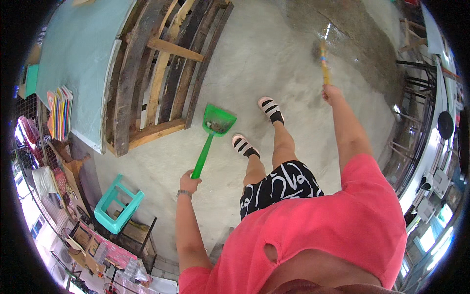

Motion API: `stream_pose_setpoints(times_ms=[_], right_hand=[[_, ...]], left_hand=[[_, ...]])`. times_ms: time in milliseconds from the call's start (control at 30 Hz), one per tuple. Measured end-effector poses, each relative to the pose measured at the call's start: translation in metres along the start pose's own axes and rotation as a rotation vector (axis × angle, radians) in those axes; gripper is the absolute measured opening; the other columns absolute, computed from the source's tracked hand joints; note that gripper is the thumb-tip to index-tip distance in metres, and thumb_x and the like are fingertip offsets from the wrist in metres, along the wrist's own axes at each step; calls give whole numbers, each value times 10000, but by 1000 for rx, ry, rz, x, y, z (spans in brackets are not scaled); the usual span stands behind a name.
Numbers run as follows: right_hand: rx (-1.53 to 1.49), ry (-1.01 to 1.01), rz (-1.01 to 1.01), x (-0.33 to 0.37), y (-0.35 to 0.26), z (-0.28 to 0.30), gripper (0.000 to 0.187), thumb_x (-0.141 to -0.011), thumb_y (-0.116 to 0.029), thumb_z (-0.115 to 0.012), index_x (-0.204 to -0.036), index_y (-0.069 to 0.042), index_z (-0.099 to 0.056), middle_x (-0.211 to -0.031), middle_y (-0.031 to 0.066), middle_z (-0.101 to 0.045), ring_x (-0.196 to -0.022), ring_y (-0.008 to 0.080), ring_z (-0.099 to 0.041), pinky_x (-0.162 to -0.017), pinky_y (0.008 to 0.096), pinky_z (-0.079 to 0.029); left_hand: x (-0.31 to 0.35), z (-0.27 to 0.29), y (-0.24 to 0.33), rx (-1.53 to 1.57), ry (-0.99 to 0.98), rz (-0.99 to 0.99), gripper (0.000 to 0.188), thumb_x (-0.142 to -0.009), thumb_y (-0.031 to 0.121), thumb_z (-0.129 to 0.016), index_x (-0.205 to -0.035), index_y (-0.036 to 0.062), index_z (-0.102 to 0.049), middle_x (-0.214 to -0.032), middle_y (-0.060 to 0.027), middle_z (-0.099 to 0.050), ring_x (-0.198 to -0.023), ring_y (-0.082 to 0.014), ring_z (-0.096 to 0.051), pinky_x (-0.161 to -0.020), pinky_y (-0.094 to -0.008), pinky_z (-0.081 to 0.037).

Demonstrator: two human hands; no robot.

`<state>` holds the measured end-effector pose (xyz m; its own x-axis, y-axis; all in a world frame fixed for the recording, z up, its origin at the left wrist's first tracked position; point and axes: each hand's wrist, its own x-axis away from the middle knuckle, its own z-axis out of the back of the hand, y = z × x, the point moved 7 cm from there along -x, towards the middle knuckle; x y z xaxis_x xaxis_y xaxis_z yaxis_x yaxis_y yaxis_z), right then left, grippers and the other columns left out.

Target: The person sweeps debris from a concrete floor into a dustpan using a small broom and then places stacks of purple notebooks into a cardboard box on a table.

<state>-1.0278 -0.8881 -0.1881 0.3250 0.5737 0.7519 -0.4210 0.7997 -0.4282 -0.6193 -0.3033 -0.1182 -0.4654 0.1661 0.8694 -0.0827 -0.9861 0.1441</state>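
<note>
My left hand is closed round the end of a long green handle. That handle belongs to a green dustpan, which rests on the floor to the left of my feet with grey debris in its pan. Out to the upper right, my right hand grips the yellow handle of a broom with coloured bands. The broom's far end is brownish and blurred, low over the floor beside a dark wet patch.
A wooden pallet stands on edge left of the dustpan, against a pale blue-green board. A turquoise stool lies tipped at the lower left. Dark metal frames line the right side. The wet patch spreads at the upper right.
</note>
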Motion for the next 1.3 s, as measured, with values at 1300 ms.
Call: stream_pose_setpoints(times_ms=[1300], right_hand=[[1184, -592, 630, 205, -70, -75, 353, -733, -54, -602, -1053, 71, -524, -562, 74, -529, -389, 141, -472, -342, 295, -339]], left_hand=[[36, -177, 26, 1411, -509, 328, 144, -780, 112, -527, -888, 23, -490, -697, -99, -579, -521, -193, -546, -485, -314, -498]])
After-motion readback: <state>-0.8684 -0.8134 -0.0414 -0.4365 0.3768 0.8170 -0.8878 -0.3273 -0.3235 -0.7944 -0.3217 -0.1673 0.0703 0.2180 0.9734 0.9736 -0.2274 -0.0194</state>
